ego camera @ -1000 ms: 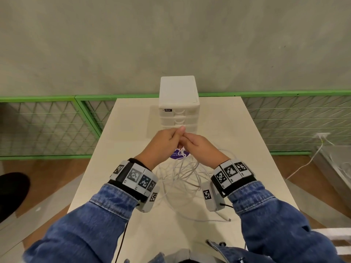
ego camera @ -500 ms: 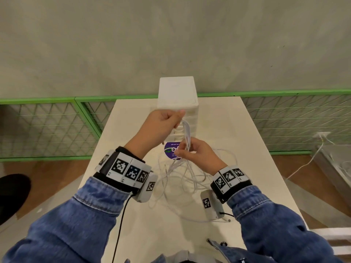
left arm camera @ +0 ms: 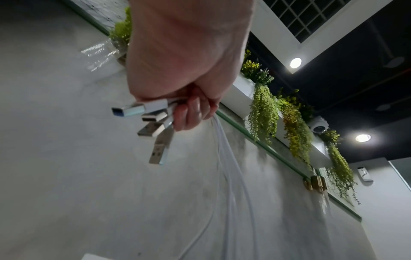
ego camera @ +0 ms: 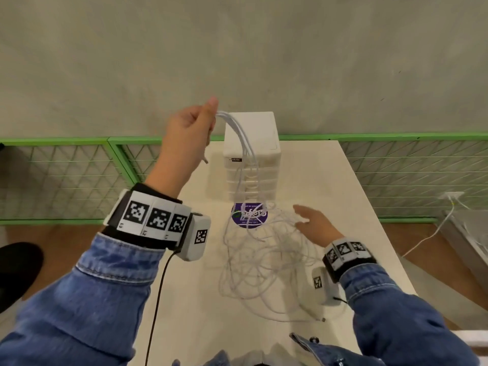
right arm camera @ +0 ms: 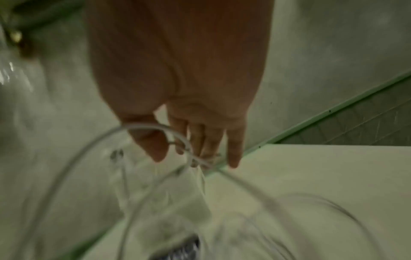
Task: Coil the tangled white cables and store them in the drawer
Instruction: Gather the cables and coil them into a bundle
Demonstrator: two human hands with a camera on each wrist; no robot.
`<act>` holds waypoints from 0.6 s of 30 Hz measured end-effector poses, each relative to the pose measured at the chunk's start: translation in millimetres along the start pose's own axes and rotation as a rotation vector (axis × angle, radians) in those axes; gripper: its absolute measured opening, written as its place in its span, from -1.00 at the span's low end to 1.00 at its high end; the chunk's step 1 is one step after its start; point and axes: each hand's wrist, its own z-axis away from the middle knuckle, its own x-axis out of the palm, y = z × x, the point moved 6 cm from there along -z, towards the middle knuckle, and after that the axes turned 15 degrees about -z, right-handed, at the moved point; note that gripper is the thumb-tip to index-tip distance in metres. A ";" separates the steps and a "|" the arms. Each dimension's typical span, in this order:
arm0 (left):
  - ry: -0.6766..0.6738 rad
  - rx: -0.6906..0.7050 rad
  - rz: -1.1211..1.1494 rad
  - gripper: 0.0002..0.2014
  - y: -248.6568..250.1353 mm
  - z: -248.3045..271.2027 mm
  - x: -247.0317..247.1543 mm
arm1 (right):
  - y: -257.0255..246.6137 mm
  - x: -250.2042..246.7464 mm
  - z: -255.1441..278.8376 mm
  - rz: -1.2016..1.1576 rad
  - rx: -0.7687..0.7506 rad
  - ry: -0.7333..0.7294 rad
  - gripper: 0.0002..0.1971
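Up at eleven o'clock of the table (ego camera: 184, 299), beside the drawer unit (ego camera: 250, 154), your left hand (ego camera: 184, 138) pinches the white cables (ego camera: 264, 254) by their plugs (left arm camera: 153, 121); your right hand (ego camera: 317, 225), grip spread, touches the tangle at three o'clock.

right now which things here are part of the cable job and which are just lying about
Part of the job:
- white cables, tangled on the table
- USB plugs, bunched in the left hand
- right hand, open over the tangle
- white drawer unit, drawers closed

Just lying about:
- purple round sticker
- green mesh fence
- wall cable on the floor
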 end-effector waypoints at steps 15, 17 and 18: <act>-0.465 -0.058 -0.022 -0.59 -25.7 10.4 61.1 | -177.6 -18.2 31.0 -0.669 -0.660 0.130 -0.84; -0.605 -0.095 0.060 -0.57 -26.2 21.6 73.1 | -186.5 -29.3 31.2 -0.693 -0.727 0.197 -0.86; -0.675 -0.099 0.087 -0.54 -23.1 26.5 78.4 | -189.2 -31.2 29.7 -0.705 -0.752 0.211 -0.84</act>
